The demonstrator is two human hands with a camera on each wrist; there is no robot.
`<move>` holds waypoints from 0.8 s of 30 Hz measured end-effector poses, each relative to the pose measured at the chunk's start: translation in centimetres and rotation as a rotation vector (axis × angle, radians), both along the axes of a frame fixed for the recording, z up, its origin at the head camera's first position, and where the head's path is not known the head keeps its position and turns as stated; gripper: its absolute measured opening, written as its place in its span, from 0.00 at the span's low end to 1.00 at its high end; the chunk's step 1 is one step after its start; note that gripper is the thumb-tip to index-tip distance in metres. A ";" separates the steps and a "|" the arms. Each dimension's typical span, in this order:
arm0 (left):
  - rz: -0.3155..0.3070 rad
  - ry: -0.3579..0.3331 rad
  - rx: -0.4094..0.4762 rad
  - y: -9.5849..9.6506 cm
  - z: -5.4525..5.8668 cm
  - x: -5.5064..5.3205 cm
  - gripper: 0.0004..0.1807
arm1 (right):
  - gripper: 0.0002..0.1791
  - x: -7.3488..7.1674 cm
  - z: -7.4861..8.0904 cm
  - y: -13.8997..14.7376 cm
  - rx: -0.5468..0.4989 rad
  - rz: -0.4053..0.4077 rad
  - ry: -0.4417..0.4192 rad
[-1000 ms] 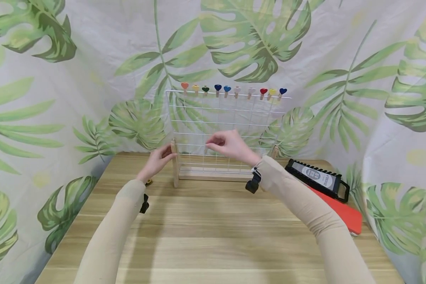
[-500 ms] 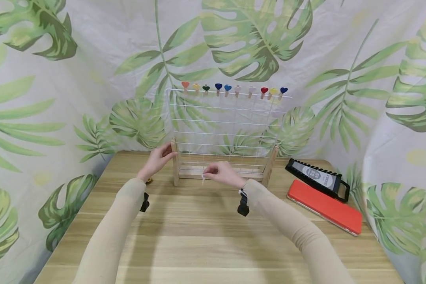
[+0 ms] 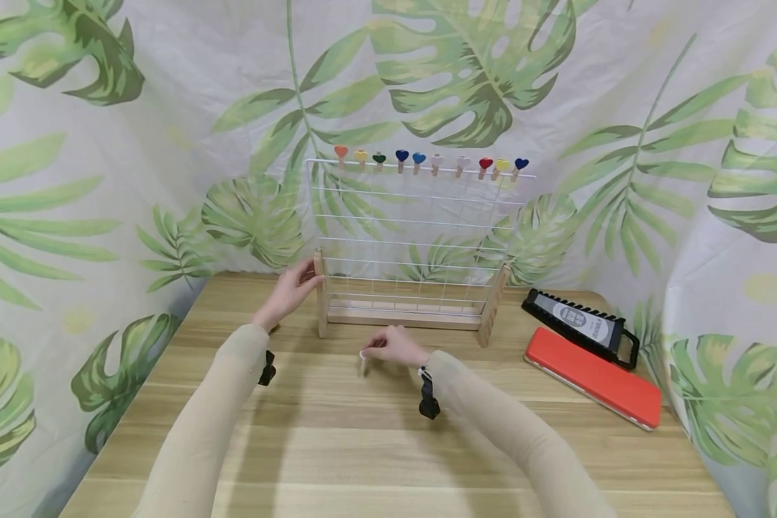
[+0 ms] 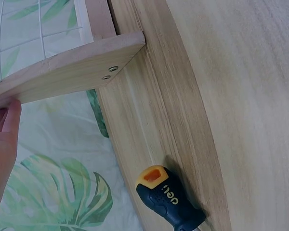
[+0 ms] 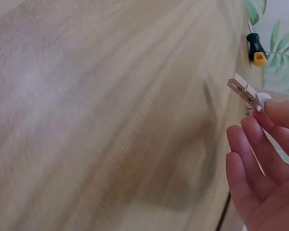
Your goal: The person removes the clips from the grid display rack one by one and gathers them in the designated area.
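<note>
My right hand (image 3: 395, 345) pinches a small wooden clothespin (image 5: 243, 91) by its white end, between thumb and index finger, in front of the rack. Its free legs point away from the fingers, over the table. With my left hand (image 3: 291, 291) I hold the left wooden post (image 4: 62, 67) of a white wire grid rack (image 3: 414, 244); the thumb lies on the near side and the other fingers are partly hidden behind it. Along the rack's top wire sits a row of clothespins with coloured hearts, among them an orange one (image 3: 341, 153) and a red one (image 3: 485, 165).
A screwdriver (image 4: 168, 197) with a dark and yellow handle lies left of the rack. On the right of the table (image 3: 337, 446) are a flat red case (image 3: 592, 378) and a black toothed holder (image 3: 576, 320) with a grey label. Leaf-printed cloth (image 3: 188, 86) hangs behind.
My right hand has come down and toward me from the grid's wires to low over the table, with the white-ended clothespin pinched. The left hand stays at the post.
</note>
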State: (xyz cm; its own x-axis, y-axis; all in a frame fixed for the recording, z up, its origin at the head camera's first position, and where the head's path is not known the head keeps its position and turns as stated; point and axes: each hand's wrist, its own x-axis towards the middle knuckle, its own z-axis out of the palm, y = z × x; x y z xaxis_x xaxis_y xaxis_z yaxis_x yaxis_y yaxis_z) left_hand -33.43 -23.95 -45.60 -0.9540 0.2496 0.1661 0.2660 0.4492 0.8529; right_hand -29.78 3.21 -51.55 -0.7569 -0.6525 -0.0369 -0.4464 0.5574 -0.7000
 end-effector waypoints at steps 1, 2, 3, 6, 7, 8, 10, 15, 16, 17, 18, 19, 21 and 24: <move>0.003 -0.003 0.000 -0.1 -0.4 -0.3 0.31 | 0.09 0.0 -0.3 -0.1 0.002 0.005 0.002; 0.006 -0.001 -0.007 -0.2 -0.7 -0.5 0.32 | 0.09 -0.1 -0.5 -0.2 0.004 0.007 0.000; 0.008 0.002 -0.015 -0.3 -0.8 -0.6 0.32 | 0.09 -0.1 -0.8 -0.3 0.008 0.006 0.001; 0.013 0.011 -0.022 -0.4 -1.0 -0.7 0.32 | 0.08 -0.3 -1.2 -0.6 0.017 0.001 0.006; 0.013 0.014 -0.019 -0.4 -1.0 -0.7 0.32 | 0.08 -0.4 -1.4 -0.7 0.020 -0.004 0.006; 0.013 0.019 -0.020 -0.4 -1.0 -0.7 0.31 | 0.08 -0.4 -1.4 -0.7 0.024 -0.009 0.001; 0.013 0.022 -0.017 -0.4 -1.0 -0.8 0.30 | 0.09 -0.5 -1.5 -0.8 0.023 -0.019 -0.012; 0.013 0.005 -0.009 -0.2 -0.7 -0.6 0.31 | 0.09 -0.6 -1.6 -0.8 0.010 -0.042 -0.098; 0.012 0.008 -0.012 -0.2 -0.7 -0.6 0.32 | 0.09 -0.6 -1.6 -0.8 0.007 -0.047 -0.116; 0.008 0.016 -0.014 -0.2 -0.8 -0.5 0.32 | 0.09 -0.5 -1.6 -0.9 0.006 -0.049 -0.129; 0.006 0.023 -0.020 -0.2 -0.8 -0.4 0.32 | 0.09 -0.5 -1.6 -0.9 0.005 -0.052 -0.139; 0.004 0.036 -0.025 -0.2 -0.8 -0.3 0.33 | 0.09 -0.4 -1.6 -0.9 0.007 -0.054 -0.146; 0.006 0.077 -0.037 -0.3 -1.2 -0.4 0.32 | 0.08 -0.3 -1.5 -0.9 0.007 -0.060 -0.156; 0.014 0.095 -0.040 -0.3 -1.2 -0.4 0.31 | 0.08 -0.3 -1.5 -0.9 0.008 -0.063 -0.160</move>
State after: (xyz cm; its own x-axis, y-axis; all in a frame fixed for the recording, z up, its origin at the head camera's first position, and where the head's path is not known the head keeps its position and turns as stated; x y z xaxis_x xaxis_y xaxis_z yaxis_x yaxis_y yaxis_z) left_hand -33.82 -24.27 -46.83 -0.9378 0.2451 0.2458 0.3382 0.4868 0.8054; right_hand -30.07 2.27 -53.05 -0.7802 -0.6035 -0.1648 -0.2939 0.5861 -0.7550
